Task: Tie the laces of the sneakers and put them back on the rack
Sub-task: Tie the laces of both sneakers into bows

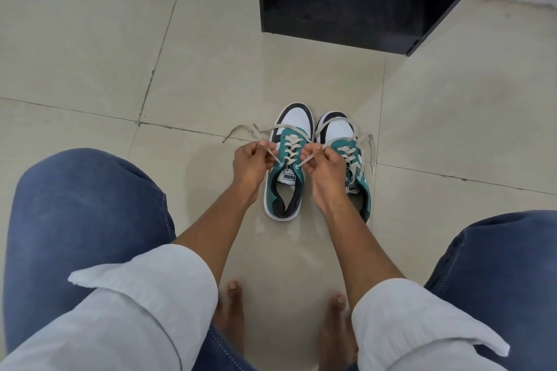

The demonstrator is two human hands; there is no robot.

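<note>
Two teal, white and black sneakers stand side by side on the tiled floor, toes pointing away from me. The left sneaker [286,187] has cream laces pulled out to both sides. My left hand [251,163] pinches the left lace end, whose loose tail [241,129] trails out to the left. My right hand [324,164] pinches the other lace end of the same shoe. It partly covers the right sneaker [340,132], whose untied lace [372,150] hangs over its right side.
A black open rack [346,0] stands on the floor straight beyond the sneakers, its lower shelf dark. My knees in blue jeans frame the view left and right, and my bare feet [235,310] rest on the tiles below the shoes.
</note>
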